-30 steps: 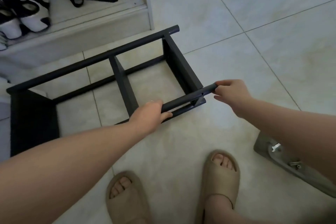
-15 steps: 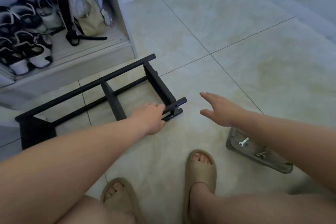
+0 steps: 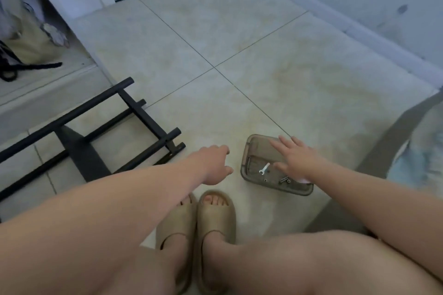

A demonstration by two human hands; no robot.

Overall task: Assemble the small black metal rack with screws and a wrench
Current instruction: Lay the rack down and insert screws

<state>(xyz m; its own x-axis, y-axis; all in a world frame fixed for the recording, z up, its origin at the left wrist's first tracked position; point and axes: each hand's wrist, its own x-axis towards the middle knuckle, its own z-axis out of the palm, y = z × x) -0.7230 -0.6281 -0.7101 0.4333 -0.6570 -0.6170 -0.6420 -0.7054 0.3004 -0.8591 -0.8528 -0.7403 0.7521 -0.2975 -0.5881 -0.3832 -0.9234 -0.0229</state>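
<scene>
Pale beige ceramic floor tiles (image 3: pixel 239 43) with thin dark grout lines fill the head view. The small black metal rack (image 3: pixel 79 151), made of round tubes and flat cross panels, lies on the floor at left, its tube ends pointing toward the centre of the view. A pair of tan foam slide sandals (image 3: pixel 213 218), worn on the person's feet, stands at bottom centre. A translucent grey-brown rectangular plastic tray (image 3: pixel 244 163) rests on the floor to the right of the sandals, well apart from the rack. The left hand (image 3: pixel 213 165) hangs above the floor between the rack's near tube ends and the tray, close to the rack but not touching it; its fingers are loosely curled and it holds nothing. The right hand (image 3: pixel 297 160) is spread flat over the tray with straight, parted fingers and grasps nothing. A small silver open-ended wrench (image 3: pixel 263 168) lies inside the tray, just beside the right thumb. Several short dark metal screws (image 3: pixel 285 180) lie near the tray's front wall, below the right hand.
</scene>
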